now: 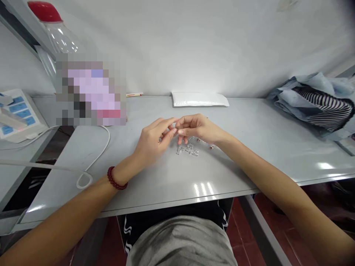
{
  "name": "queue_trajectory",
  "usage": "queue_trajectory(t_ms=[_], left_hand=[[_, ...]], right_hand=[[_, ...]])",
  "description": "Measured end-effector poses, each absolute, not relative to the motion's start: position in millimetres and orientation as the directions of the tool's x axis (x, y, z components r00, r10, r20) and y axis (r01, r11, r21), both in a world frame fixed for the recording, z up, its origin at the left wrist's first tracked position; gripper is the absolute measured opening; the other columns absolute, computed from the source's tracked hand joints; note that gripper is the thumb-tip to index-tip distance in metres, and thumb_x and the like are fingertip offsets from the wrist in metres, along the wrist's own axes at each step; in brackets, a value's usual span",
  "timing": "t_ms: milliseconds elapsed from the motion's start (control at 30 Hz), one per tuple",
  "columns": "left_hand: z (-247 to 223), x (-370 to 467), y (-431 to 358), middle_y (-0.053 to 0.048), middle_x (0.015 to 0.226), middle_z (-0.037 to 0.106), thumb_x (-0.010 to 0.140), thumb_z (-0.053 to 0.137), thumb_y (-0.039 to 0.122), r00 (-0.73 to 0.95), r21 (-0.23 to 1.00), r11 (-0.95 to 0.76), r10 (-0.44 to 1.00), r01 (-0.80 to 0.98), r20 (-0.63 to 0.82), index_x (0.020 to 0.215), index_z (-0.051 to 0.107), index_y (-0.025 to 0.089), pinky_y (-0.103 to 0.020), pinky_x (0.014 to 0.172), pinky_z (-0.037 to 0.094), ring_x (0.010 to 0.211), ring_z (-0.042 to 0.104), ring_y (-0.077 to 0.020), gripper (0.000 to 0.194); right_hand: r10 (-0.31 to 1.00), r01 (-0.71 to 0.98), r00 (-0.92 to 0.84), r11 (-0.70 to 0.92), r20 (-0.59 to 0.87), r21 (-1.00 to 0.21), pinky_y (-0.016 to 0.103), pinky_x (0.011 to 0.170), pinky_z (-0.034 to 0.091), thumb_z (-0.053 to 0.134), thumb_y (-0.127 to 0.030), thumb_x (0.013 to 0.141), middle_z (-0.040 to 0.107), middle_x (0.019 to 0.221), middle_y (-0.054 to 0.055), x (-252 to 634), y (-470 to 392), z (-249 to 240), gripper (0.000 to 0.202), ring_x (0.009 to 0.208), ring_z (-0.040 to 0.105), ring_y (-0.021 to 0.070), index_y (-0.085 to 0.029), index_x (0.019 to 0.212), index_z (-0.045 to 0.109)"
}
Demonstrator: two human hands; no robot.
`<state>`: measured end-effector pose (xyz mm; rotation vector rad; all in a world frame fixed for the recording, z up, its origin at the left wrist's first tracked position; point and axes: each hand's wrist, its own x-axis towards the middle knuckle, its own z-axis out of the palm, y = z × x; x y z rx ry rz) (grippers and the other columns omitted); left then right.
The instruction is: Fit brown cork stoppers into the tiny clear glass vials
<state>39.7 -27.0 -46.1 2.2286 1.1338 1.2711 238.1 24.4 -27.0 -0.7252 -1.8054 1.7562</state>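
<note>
My left hand and my right hand meet at the fingertips above the middle of the table. Both pinch at one spot, where a very small item sits mostly hidden between the fingers; its kind does not show. Just below and beside my right hand lie several small clear plastic pieces on the tabletop. A few tiny brownish bits are near them, partly under the right hand. A dark red bead bracelet circles my left wrist.
The grey table ends at a white wall. Against the wall lie a white packet and a thin pencil-like stick. At left are a power strip, a white cable and a red-capped bottle. Bunched cloth lies right.
</note>
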Motion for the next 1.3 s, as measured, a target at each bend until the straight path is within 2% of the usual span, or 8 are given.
queue_trajectory(t_ms=[167,300,467,633,833,1000,1167,1300], left_hand=[[-47,35,-22,-0.005,0.09,0.067,0.095,0.051,0.014,0.397,0.427,-0.757,0.634,0.494,0.664,0.102,0.068,0.015,-0.024,0.059,0.047,0.065,0.056,-0.0095,0.018],[-40,33,-24,-0.001,0.08,0.063,0.091,0.053,0.015,0.498,0.355,-0.784,0.605,0.51,0.621,0.088,0.063,0.015,-0.023,0.056,0.044,0.06,0.052,-0.0088,0.01],[-25,21,-21,0.001,0.073,0.063,0.084,0.057,0.019,0.501,0.463,-0.674,0.738,0.576,0.452,0.077,0.062,0.018,-0.025,0.062,0.047,0.063,0.056,-0.0112,0.008],[-28,9,-12,-0.004,0.091,0.067,0.083,0.054,0.025,0.553,0.389,-0.588,0.806,0.709,0.209,0.089,0.064,0.019,-0.035,0.079,0.048,0.093,0.061,-0.0223,0.013],[-48,18,-12,-0.008,0.107,0.06,0.089,0.056,0.042,0.538,0.357,-0.54,0.835,0.762,0.116,0.108,0.06,0.017,-0.038,0.076,0.05,0.09,0.061,-0.0235,0.032],[-58,29,-15,-0.007,0.099,0.056,0.095,0.045,0.03,0.573,0.273,-0.591,0.805,0.759,0.153,0.104,0.061,0.018,-0.035,0.069,0.047,0.083,0.059,-0.0218,0.022],[-60,32,-17,-0.007,0.1,0.057,0.097,0.044,0.03,0.603,0.27,-0.645,0.764,0.715,0.229,0.104,0.061,0.019,-0.033,0.071,0.046,0.086,0.058,-0.0209,0.022],[-57,33,-15,-0.005,0.088,0.057,0.093,0.041,0.019,0.565,0.273,-0.596,0.803,0.755,0.19,0.086,0.056,0.018,-0.032,0.067,0.045,0.078,0.057,-0.0195,0.017]], right_hand=[[0.713,0.182,-0.699,0.094,-0.061,-0.979,0.025,0.059,0.049,0.074,-0.031,0.081,0.066,0.068,0.001,240,20,-17,0.018,0.062,0.061,0.011,-0.013,0.085,0.073],[0.677,0.286,-0.733,0.219,-0.066,-0.933,0.024,0.053,0.042,0.07,-0.031,0.083,0.063,0.067,-0.001,243,20,-12,0.017,0.057,0.051,0.009,-0.015,0.085,0.075],[0.65,0.448,-0.757,0.591,0.066,-0.671,0.028,0.061,0.04,0.066,-0.022,0.084,0.068,0.08,0.004,248,21,-14,0.011,0.066,0.054,0.0128,-0.014,0.081,0.072],[0.553,0.411,-0.818,0.756,0.161,-0.51,0.036,0.078,0.046,0.06,-0.019,0.087,0.064,0.102,0.012,246,17,-25,0.011,0.088,0.058,0.0216,-0.014,0.087,0.069],[0.483,0.36,-0.858,0.809,0.176,-0.465,0.041,0.085,0.045,0.059,-0.02,0.087,0.062,0.092,0.01,241,11,-32,0.009,0.089,0.056,0.0236,-0.015,0.09,0.066],[0.546,0.386,-0.808,0.773,0.22,-0.503,0.035,0.076,0.045,0.053,-0.02,0.088,0.063,0.089,0.008,244,15,-31,0.013,0.082,0.056,0.0206,-0.015,0.09,0.065],[0.614,0.478,-0.754,0.757,0.234,-0.445,0.033,0.07,0.045,0.05,-0.012,0.087,0.065,0.09,0.008,256,26,-30,0.017,0.078,0.057,0.019,-0.015,0.091,0.066],[0.603,0.478,-0.738,0.784,0.304,-0.396,0.038,0.079,0.049,0.049,-0.012,0.089,0.066,0.097,0.011,259,30,-36,0.021,0.092,0.06,0.0234,-0.015,0.098,0.067]])
